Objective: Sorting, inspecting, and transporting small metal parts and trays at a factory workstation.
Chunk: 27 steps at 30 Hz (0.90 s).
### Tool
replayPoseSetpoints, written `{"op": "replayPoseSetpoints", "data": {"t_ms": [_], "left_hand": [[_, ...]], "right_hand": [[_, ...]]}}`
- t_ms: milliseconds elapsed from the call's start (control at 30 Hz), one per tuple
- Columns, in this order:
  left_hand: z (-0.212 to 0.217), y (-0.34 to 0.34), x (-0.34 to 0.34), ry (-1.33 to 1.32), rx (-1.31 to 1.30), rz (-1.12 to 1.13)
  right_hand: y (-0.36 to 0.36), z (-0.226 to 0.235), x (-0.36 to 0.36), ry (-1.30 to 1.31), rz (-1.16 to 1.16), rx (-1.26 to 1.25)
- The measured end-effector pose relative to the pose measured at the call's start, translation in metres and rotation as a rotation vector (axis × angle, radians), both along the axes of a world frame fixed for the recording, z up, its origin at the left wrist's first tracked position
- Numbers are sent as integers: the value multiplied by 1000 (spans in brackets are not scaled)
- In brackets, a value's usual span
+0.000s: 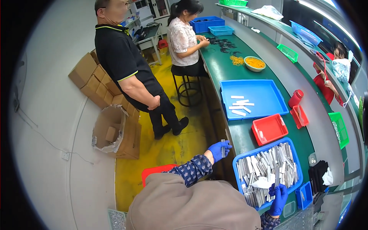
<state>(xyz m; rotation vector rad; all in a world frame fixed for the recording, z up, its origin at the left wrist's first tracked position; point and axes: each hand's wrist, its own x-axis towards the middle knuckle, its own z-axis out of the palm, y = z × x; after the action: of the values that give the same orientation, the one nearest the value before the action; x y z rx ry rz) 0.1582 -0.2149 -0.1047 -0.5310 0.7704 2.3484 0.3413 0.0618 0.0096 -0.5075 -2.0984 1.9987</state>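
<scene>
My left hand [216, 151], in a blue glove, is closed on a small flat clear-grey strip [223, 148], off the table's near edge. My right hand [281, 200], also gloved in blue, grips a narrow metallic strip [277, 177] over the near right part of a blue tray [300, 165]. Many silvery and white strips [264, 163] fill that tray in loose rows. Among them, beside my right hand, lies a crumpled white cloth [262, 183].
Beyond stands a red tray [269, 130], then a larger blue tray [264, 96] with several white pieces. A red bottle [295, 98] is at the right. One person [186, 42] sits farther along the green table [214, 57]; another [128, 65] stands left near cardboard boxes [128, 134].
</scene>
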Motion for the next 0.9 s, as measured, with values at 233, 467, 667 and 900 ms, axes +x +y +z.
{"op": "replayPoseSetpoints", "data": {"t_ms": [233, 467, 667, 900], "left_hand": [[-10, 1, -5, -16, 22, 24], [-5, 3, -3, -23, 23, 34], [-10, 0, 1, -32, 7, 52], [-15, -1, 2, -69, 25, 100]], "right_hand": [[2, -2, -3, -5, 18, 29], [7, -5, -2, -15, 14, 35], [7, -6, -5, -10, 59, 37], [4, -6, -6, -17, 66, 16]]}}
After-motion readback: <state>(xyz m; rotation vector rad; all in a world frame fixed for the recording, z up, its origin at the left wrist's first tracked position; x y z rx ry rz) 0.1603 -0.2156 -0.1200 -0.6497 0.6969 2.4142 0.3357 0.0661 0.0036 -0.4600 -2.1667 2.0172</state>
